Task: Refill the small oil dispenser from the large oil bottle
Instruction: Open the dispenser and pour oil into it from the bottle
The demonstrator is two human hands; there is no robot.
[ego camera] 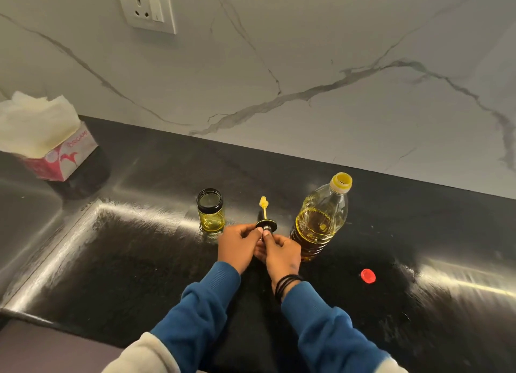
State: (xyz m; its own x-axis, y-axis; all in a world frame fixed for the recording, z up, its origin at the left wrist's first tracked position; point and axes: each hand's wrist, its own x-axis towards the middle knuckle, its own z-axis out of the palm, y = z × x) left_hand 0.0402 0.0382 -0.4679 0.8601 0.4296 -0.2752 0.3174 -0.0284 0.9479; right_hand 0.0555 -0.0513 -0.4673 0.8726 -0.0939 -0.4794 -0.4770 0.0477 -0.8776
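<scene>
Both hands meet over the middle of the dark counter [139, 275], pinching the dispenser lid [266, 225] between them: the left hand [240, 245] and the right hand [282, 256] each curl thumb and fingers round its black stub. The lid's disc faces away from the person, and its thin yellow stem runs straight toward the back edge, ending in a yellow brush tip [264, 203]. So its long axis lies front to back, raised off the surface.

Just left of the hands stands the small oil dispenser [210, 211], upright, mouth open, a little oil at the bottom. Just right stands the large oil bottle [321, 219], upright, uncapped, roughly half full; its base is very near the right wrist. These 2 vessels flank the lid closely. The red cap [368, 276] lies farther right, apart from the bottle.

A tissue box [53, 146] sits at the back left corner. Bare counter spreads toward the front edge and to the right.
</scene>
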